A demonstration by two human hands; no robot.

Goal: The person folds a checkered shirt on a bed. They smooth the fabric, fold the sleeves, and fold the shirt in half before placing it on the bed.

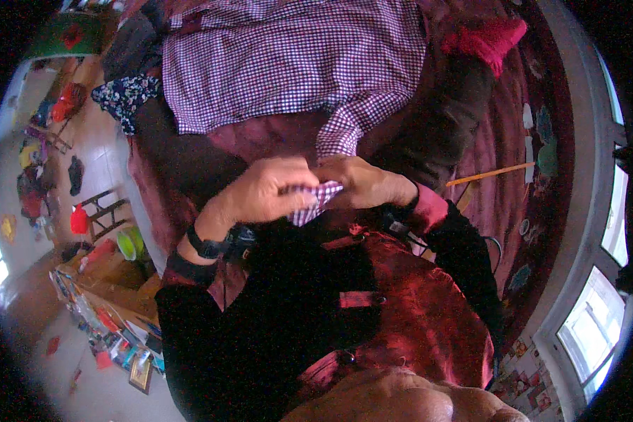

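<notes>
Tiled floor [95,155] lay left, beyond edge of maroon bedspread [260,133]. Left hand [264,190], one of two: fingers pinched cuff [315,202]. Checked shirt [288,63], one, lay spread ahead of hands; near edge faced person. Open bedspread strip remained between near edge and left hand. One sleeve [341,130] ran toward torso, long axis near vertical, cuff end at hands. Right hand [373,184]: curled against sleeve; fingertips hidden, pinch could not be told. One orange stick [492,174] lay right, apart.
</notes>
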